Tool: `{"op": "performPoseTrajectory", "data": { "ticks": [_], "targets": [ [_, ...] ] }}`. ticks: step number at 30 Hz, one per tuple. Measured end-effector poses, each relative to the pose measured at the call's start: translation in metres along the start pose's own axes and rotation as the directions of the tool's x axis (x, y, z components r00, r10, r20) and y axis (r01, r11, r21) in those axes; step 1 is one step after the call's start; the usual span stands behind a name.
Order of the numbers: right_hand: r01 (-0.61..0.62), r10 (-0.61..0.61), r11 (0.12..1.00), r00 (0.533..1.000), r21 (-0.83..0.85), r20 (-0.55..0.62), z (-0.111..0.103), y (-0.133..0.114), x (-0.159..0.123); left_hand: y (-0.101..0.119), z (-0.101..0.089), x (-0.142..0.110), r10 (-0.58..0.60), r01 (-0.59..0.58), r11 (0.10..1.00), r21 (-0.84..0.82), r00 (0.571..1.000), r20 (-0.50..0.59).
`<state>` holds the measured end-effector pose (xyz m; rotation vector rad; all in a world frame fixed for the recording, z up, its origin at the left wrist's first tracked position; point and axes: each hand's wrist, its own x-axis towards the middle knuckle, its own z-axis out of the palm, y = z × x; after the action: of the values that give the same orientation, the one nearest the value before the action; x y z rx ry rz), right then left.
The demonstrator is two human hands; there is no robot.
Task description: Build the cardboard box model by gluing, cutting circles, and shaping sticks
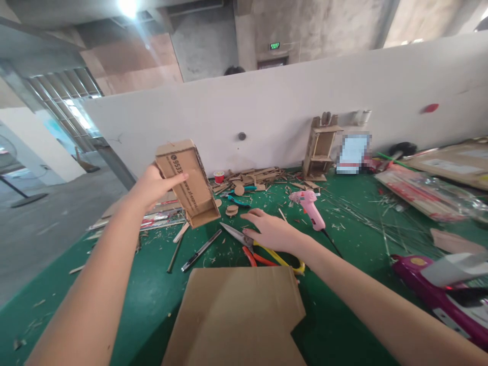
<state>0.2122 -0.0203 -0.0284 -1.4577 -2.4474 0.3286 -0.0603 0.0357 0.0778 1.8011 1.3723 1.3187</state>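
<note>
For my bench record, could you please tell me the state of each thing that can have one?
Left hand: gripping the cardboard box.
Cardboard box: one side open, held up.
Right hand: open, near the scissors.
Scissors: lying down, blades apparently together.
Pliers: lying, handles spread.
Utility knife: lying; blade state unclear.
Glue gun: lying on its side; power unclear.
Cardboard shelf: upright.
Cardboard sheet: notched.
Purple device: red light lit.
Exit sign: lit.
Ceiling light: lit.

On the cardboard box at 11 o'clock, "9533" and "www.sf-" are printed in black, further characters being unclear; "EXIT" is displayed on the green sign at 12 o'clock.
</note>
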Motion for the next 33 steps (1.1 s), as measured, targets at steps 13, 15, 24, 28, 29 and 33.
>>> {"op": "performPoseTrajectory", "data": {
  "ticks": [13,15,24,28,29,33],
  "targets": [
    [0.014,-0.017,0.996,0.999,-0.083,-0.034,0.019,-0.005,0.019,-0.039,0.023,0.006,-0.1,0.099,0.978,0.184,0.995,-0.005],
    [0.011,-0.017,0.995,0.998,-0.1,-0.058,0.02,-0.005,0.02,-0.043,0.02,0.009,-0.101,0.105,0.976,0.189,0.994,-0.031],
    [-0.179,0.15,0.978,0.96,-0.111,-0.235,0.011,0.027,0.104,-0.05,0.01,0.016,-0.151,0.154,0.986,0.06,0.987,-0.059],
    [-0.173,0.143,0.977,0.964,-0.122,-0.226,0.019,0.042,0.135,-0.058,0.013,0.02,-0.141,0.142,0.99,0.009,0.988,-0.058],
    [-0.165,0.134,0.978,0.965,-0.125,-0.224,0.022,0.044,0.138,-0.059,0.013,0.02,-0.138,0.138,0.99,0.002,0.989,-0.052],
    [-0.132,0.094,0.983,0.96,-0.13,-0.263,0.028,0.046,0.136,-0.056,0.013,0.018,-0.145,0.145,0.989,0.018,0.989,-0.019]
  ]
}}
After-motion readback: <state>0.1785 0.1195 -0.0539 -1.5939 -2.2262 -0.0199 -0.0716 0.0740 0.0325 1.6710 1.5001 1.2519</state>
